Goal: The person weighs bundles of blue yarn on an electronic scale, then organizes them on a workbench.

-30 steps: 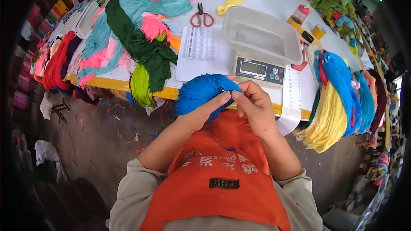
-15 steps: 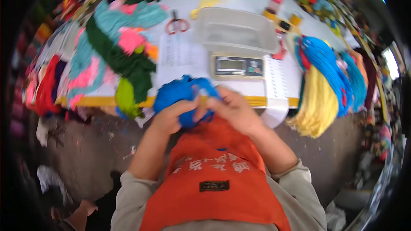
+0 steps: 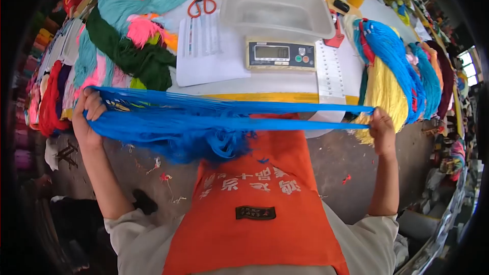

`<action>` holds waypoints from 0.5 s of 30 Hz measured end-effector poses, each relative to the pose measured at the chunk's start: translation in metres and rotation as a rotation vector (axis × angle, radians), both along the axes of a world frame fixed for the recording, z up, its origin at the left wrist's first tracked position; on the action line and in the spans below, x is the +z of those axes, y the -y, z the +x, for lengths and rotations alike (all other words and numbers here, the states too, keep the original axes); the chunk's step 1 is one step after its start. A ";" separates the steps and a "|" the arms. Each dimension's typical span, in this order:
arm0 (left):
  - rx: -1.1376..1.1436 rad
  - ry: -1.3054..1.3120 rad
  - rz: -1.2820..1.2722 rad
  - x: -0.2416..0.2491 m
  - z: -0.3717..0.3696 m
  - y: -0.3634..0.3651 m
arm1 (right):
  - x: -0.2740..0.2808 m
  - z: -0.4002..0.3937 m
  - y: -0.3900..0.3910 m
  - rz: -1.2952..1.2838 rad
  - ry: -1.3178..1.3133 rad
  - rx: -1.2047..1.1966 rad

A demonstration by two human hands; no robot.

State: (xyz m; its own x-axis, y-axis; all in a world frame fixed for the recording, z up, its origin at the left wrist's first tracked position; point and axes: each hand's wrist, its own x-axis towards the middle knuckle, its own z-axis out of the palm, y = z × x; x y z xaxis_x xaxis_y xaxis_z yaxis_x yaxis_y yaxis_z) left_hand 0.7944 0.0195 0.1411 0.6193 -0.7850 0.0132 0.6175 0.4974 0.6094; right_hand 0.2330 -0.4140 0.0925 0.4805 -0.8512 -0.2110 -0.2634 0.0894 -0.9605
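A blue skein of yarn [image 3: 173, 117] stretches sideways between my hands, in front of the table edge and over the top of my orange apron [image 3: 254, 178]. At the far left, my left hand [image 3: 90, 114] is closed inside one looped end, its fingers curled round the strands. My right hand [image 3: 381, 125] grips the other end on the right, close to the hanging yellow yarn. Toward the right the skein narrows into two taut bands. Loose, tangled strands droop below its left and middle parts.
On the table stand a digital scale [image 3: 281, 54] and a clear plastic bin [image 3: 277, 7] behind it. Red-handled scissors [image 3: 201, 5] lie near white paper [image 3: 209, 71]. Dark green yarn [image 3: 132, 46] is heaped at left; blue and yellow skeins [image 3: 389, 66] hang at right.
The blue yarn was bunched between both hands at my apron. My hands have since moved far apart, drawing the skein out lengthwise to left and right.
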 end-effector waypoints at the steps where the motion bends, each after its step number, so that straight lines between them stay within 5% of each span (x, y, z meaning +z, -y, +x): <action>1: 0.022 0.006 0.007 0.003 0.000 0.003 | 0.002 -0.006 0.008 -0.091 -0.049 -0.044; 9: 0.010 0.001 -0.036 0.003 -0.003 -0.001 | -0.029 -0.090 0.097 -0.351 -0.159 -0.409; 15: 0.038 -0.020 -0.006 -0.001 -0.028 0.009 | -0.067 -0.171 0.185 -0.748 -0.626 -0.556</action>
State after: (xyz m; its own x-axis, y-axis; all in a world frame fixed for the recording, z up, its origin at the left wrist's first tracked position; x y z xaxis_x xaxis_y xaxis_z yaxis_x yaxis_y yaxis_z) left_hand 0.7663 0.0104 0.1405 0.6489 -0.7609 0.0053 0.6100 0.5244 0.5940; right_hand 0.0621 -0.5986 0.0253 -0.0171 -0.9280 0.3721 -0.8214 -0.1992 -0.5344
